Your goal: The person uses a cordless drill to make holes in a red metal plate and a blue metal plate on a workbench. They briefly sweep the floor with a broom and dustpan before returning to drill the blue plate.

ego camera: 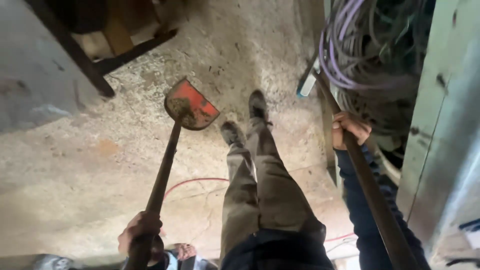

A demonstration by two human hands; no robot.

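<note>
Concrete floor (pixel 75 165) | shovel (pixel 191 106) being gripped by closed left hand (pixel 140 234), blade lying ahead | long pole (pixel 372 195) being clasped by right hand (pixel 350 129).

Bare concrete floor (pixel 75 170), pale, stained, rough, hairline cracks near middle. Thin red cable (pixel 192 182) snakes across it, passes behind trouser legs, shows again at lower right. Two dusty shoes (pixel 245 120) stand on it near centre. Dark metal frame leg (pixel 75 55) rests on it upper left. Grey wall base meets floor at left.
</note>
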